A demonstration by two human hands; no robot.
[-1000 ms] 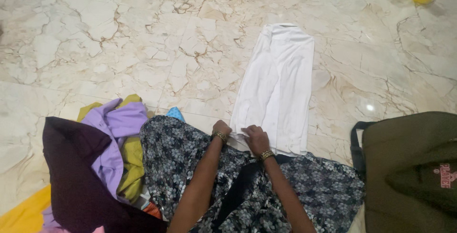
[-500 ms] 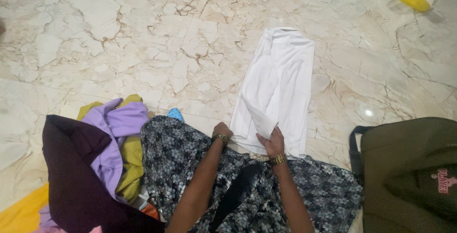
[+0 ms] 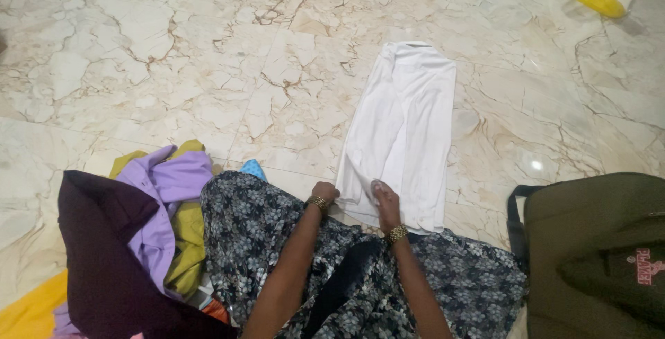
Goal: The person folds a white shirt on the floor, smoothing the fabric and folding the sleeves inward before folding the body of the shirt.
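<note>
A white garment (image 3: 405,121), folded lengthwise into a long strip, lies flat on the marble floor (image 3: 173,55) in front of me. My left hand (image 3: 324,193) pinches its near left corner. My right hand (image 3: 386,204) presses down on the near edge, with fingers on the fabric. Both wrists wear gold bangles. My lap is covered by a dark floral-print cloth (image 3: 263,242) just below the hands.
A heap of clothes lies at my left: a dark maroon piece (image 3: 104,256), a lilac shirt (image 3: 170,186), olive-yellow fabric (image 3: 187,242). An olive-green bag (image 3: 596,249) sits at the right. A yellow brush head (image 3: 599,0) lies far right on the floor.
Half a second ago my right hand held a lifted flap of the white garment; now the flap is laid down and the hand presses the near edge. The left hand barely moved.
</note>
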